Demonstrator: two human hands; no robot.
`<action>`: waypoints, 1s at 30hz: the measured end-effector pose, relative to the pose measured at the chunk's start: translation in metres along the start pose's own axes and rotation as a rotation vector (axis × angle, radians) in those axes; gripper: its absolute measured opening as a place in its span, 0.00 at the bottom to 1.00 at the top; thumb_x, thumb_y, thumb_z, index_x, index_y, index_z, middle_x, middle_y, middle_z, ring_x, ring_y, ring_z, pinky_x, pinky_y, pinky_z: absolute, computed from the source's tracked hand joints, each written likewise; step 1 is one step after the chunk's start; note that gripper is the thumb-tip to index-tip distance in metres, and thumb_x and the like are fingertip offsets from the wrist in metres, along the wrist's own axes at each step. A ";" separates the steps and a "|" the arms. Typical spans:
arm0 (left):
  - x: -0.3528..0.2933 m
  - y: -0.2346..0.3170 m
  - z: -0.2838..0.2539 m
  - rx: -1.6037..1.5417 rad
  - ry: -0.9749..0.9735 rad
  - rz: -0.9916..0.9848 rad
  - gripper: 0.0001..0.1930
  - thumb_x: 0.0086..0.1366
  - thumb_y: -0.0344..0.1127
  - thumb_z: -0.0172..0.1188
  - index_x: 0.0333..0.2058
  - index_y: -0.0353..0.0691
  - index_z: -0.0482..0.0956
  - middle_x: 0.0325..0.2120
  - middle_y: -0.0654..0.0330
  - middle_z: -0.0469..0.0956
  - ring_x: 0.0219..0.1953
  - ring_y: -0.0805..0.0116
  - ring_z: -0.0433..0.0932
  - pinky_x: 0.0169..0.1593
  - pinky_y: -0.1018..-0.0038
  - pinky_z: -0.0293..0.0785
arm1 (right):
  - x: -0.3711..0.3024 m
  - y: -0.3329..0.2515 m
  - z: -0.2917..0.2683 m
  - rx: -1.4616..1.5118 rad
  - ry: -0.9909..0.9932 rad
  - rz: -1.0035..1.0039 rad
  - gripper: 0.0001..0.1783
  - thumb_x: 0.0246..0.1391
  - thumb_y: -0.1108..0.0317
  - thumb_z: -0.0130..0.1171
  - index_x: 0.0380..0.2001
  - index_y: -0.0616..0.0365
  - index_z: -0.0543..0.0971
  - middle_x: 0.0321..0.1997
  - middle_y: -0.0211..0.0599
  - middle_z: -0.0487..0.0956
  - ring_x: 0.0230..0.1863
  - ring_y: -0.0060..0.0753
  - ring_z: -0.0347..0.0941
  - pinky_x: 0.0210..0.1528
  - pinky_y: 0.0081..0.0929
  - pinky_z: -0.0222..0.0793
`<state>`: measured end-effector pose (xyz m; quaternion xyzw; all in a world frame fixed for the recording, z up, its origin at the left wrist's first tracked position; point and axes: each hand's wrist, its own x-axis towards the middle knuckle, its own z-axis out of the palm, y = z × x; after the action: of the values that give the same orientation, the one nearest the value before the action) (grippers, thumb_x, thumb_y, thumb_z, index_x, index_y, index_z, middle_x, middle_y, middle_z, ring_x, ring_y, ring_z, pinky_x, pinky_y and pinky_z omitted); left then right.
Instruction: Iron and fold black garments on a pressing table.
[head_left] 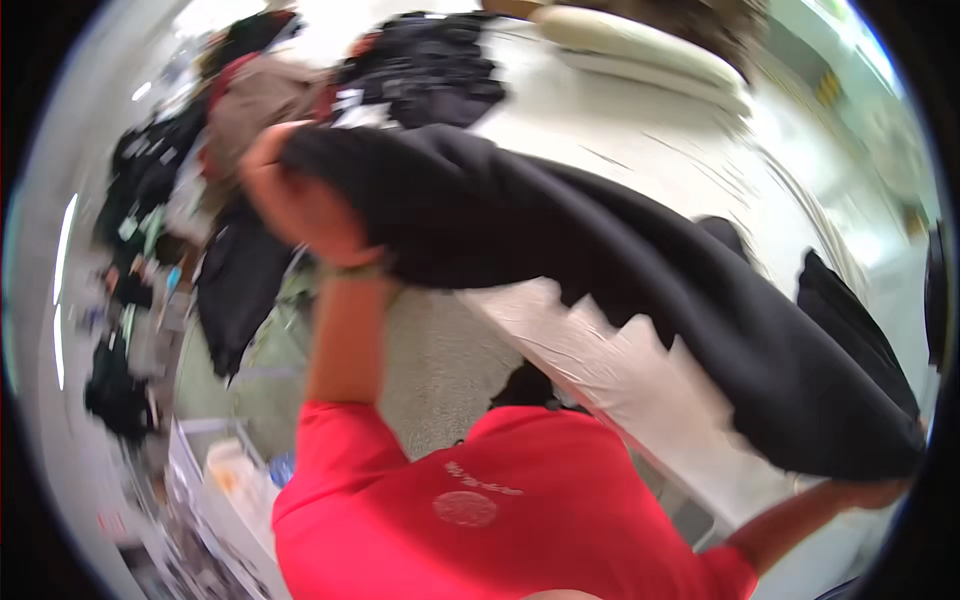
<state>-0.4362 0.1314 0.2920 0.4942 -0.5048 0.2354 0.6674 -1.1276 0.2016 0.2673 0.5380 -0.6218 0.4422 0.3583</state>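
A black garment (560, 220) is stretched in the air between my two hands, its long folds running down from upper left to lower right. Its exact kind cannot be told, as it is bunched and blurred. My left hand (305, 195), raised at the upper left, has its fingers wrapped round one end. At the far right my right hand (875, 493) grips the other end from below; most of its fingers are hidden by the cloth and the picture's rim. Beneath the garment is a table with a white covering (620, 370).
Piles of dark clothes (430, 75) lie on the table's far left, beside a brown garment (265, 100). A thick white roll of material (640, 50) lies at the back. A dark cloth (845, 310) is at the right. A white bin (215, 490) stands at lower left.
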 end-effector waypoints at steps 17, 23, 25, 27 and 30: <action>-0.152 -0.217 0.278 0.162 -1.297 -0.027 0.42 0.65 0.60 0.61 0.68 0.38 0.63 0.64 0.42 0.68 0.68 0.45 0.64 0.69 0.59 0.61 | -0.110 -0.055 0.248 0.011 -0.770 0.224 0.38 0.60 0.53 0.65 0.66 0.64 0.68 0.67 0.57 0.71 0.69 0.52 0.66 0.69 0.38 0.62; -0.252 -0.296 0.093 0.625 -1.234 -0.165 0.35 0.62 0.56 0.67 0.60 0.36 0.73 0.56 0.41 0.75 0.60 0.44 0.73 0.63 0.56 0.68 | -0.266 -0.099 0.163 0.090 -1.151 0.493 0.33 0.57 0.64 0.66 0.64 0.62 0.70 0.69 0.50 0.70 0.71 0.51 0.64 0.72 0.38 0.59; -0.257 -0.319 0.081 0.582 -1.425 -0.268 0.29 0.63 0.53 0.66 0.54 0.36 0.76 0.50 0.41 0.78 0.55 0.45 0.76 0.59 0.55 0.70 | -0.265 -0.093 0.157 -0.046 -1.016 0.213 0.30 0.57 0.67 0.64 0.63 0.61 0.71 0.67 0.49 0.71 0.70 0.51 0.65 0.72 0.39 0.60; -0.235 -0.343 0.094 0.455 -1.521 -0.351 0.20 0.66 0.47 0.64 0.46 0.35 0.79 0.41 0.42 0.81 0.47 0.45 0.80 0.54 0.54 0.73 | -0.241 -0.081 0.159 -0.172 -0.869 0.056 0.29 0.57 0.71 0.63 0.62 0.61 0.72 0.65 0.48 0.73 0.69 0.51 0.66 0.71 0.41 0.61; -0.159 -0.378 0.139 0.469 -1.050 -0.400 0.15 0.66 0.40 0.64 0.46 0.36 0.80 0.38 0.46 0.82 0.44 0.46 0.81 0.51 0.58 0.75 | -0.196 -0.069 0.173 -0.276 -0.700 0.087 0.28 0.56 0.73 0.62 0.61 0.60 0.72 0.62 0.47 0.75 0.66 0.51 0.69 0.67 0.42 0.65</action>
<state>-0.2508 -0.1154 -0.0115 0.7636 -0.5984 -0.0648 0.2340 -1.0220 0.1069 0.0369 0.5761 -0.7827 0.1583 0.1742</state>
